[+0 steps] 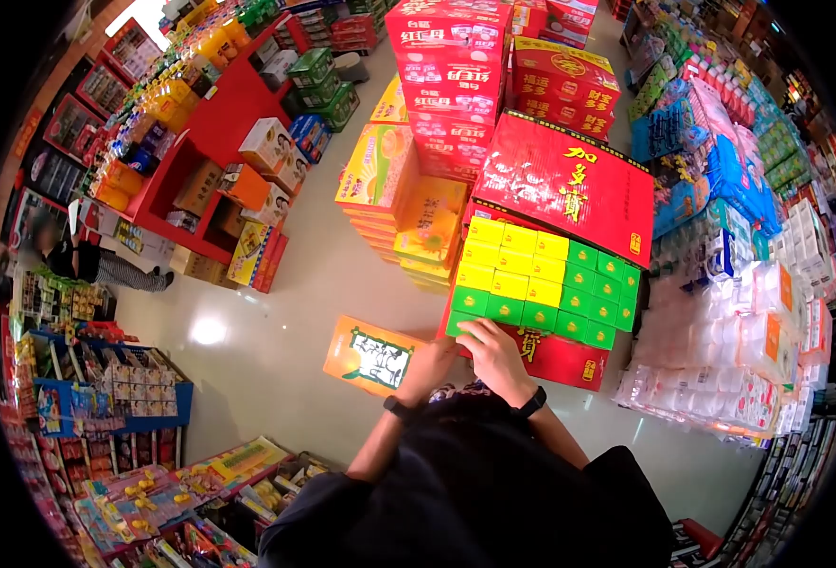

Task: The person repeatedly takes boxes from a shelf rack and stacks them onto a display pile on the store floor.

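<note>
Rows of small green boxes (577,301) and yellow boxes (514,261) lie side by side on a red carton (579,360) with yellow characters. My right hand (495,352) reaches over the front left corner of the green rows, its fingers bent at a green box (470,300); whether it grips that box cannot be made out. My left hand (427,367) is just left of it, beside the right end of an orange package (370,355) with a dark-green-edged white label. Its fingers are mostly hidden. Behind the small boxes a larger red carton (564,185) lies tilted.
Stacked red and white cartons (451,85) and orange cartons (380,166) stand behind. Wrapped tissue packs (721,350) are piled at the right. A red shelf (219,123) with bottles is at the upper left, and a person (105,265) stands at the far left.
</note>
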